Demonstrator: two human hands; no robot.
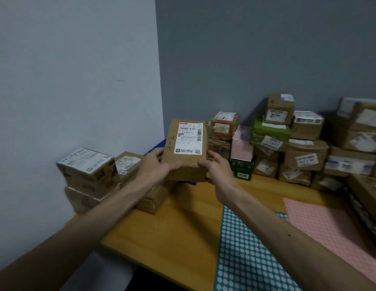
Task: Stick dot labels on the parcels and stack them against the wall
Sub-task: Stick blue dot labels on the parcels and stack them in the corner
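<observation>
Cardboard is gripped at both near corners. The left hand (155, 168) curls its fingers (173, 164) round the near left corner of the parcel (186, 151), thumb along the top edge. The right hand (217, 168) mirrors it, fingers (203, 163) wrapped over the near right corner. Both sets of fingers are closed on the box, with none spare.

Holding the near edge from either side tilts the top face toward the camera, so the shipping label (190, 137) and the handwritten "4-2" beside it read plainly. That looks like a hold for checking the face or for carrying the box level. No coloured dot shows on that face, so I judge the sticking step for this parcel is not yet done.

The parcel hangs above the desk (172, 232), clear of it and near the room corner, with something blue (158, 143) partly hidden behind it. To its left, a short stack of boxes (88, 169) sits tight to the pale wall (78, 80). To its right, many more boxes (298, 152) are piled along the grey back wall (266, 49).

Nearest the person, a teal dot sheet (241, 248) and a pink dot sheet (321, 223) lie flat on the desk on the right-hand side, handy for peeling.
</observation>
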